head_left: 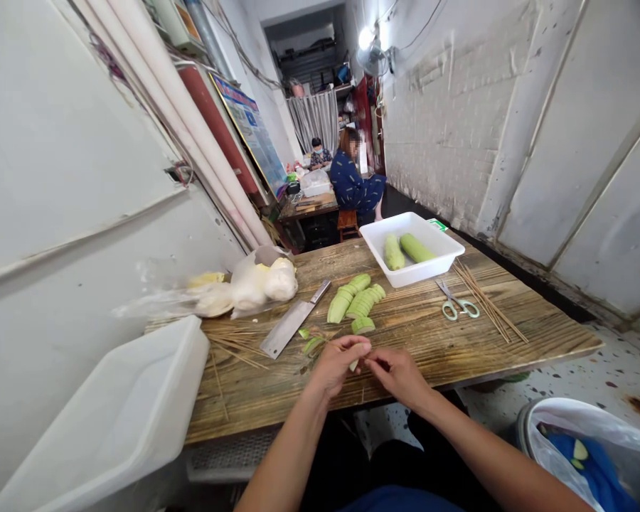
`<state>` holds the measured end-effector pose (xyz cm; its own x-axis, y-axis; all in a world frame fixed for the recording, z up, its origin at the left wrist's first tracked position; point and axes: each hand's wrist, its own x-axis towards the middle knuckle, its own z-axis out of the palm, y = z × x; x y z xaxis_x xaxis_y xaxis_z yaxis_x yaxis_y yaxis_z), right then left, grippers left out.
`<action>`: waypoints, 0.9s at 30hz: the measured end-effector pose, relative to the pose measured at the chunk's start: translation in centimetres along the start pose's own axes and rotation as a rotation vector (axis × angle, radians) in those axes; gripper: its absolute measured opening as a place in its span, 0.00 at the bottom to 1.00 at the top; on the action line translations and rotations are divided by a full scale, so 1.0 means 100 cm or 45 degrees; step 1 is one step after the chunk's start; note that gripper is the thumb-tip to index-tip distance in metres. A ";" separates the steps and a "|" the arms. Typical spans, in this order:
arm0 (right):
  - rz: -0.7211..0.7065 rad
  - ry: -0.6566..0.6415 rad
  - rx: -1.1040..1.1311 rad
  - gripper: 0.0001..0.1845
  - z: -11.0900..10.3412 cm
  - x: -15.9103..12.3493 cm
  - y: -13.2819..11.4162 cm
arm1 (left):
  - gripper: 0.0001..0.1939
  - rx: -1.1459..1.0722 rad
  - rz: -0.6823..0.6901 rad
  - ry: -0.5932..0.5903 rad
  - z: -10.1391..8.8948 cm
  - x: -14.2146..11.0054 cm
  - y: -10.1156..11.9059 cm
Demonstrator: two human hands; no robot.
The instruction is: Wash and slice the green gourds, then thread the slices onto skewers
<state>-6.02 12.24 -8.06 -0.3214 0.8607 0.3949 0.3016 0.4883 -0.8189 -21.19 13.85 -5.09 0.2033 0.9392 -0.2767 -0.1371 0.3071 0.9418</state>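
My left hand (341,363) is closed around a slice of pale green zucchini (355,365), mostly hidden by the fingers. Close beside it, my right hand (397,373) pinches with its fingertips at the slice; whatever is in that pinch is too small to make out. Just beyond the hands lie rows of sliced zucchini (366,301) and a shorter cut piece (363,326). Green trimmings (313,345) are by my left hand. A cleaver (293,323) rests flat to the left, its handle pointing away.
A white tray (427,267) holds two whole zucchini. Scissors (457,304) and thin wooden skewers (488,302) lie right; more skewers (235,341) lie left. Plastic bags (261,284), an angled white tub (139,405) and a lined bin (581,441) surround the table. Two people sit farther back.
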 end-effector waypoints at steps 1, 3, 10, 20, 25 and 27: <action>-0.011 -0.029 0.005 0.11 0.000 -0.001 -0.001 | 0.18 -0.002 0.003 -0.001 0.001 0.001 -0.002; -0.022 -0.062 0.006 0.11 0.000 -0.002 -0.001 | 0.17 -0.008 -0.017 0.000 0.001 0.004 -0.006; 0.006 -0.125 -0.105 0.11 -0.011 -0.004 0.010 | 0.18 -0.277 -0.155 0.072 -0.010 0.008 -0.005; 0.211 -0.132 -0.178 0.14 -0.108 -0.016 0.042 | 0.14 -0.226 -0.028 0.393 -0.081 0.015 0.014; 0.298 0.032 -0.004 0.14 -0.091 -0.026 0.033 | 0.23 0.296 0.123 0.550 -0.083 0.023 0.005; 0.307 0.019 0.073 0.14 -0.074 -0.027 0.031 | 0.24 0.329 0.133 0.526 -0.077 0.024 0.004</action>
<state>2.43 12.46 -8.60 -0.2330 0.9536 0.1905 0.3167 0.2596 -0.9123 -28.23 17.38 -6.80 -0.2073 0.9612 -0.1819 0.1189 0.2093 0.9706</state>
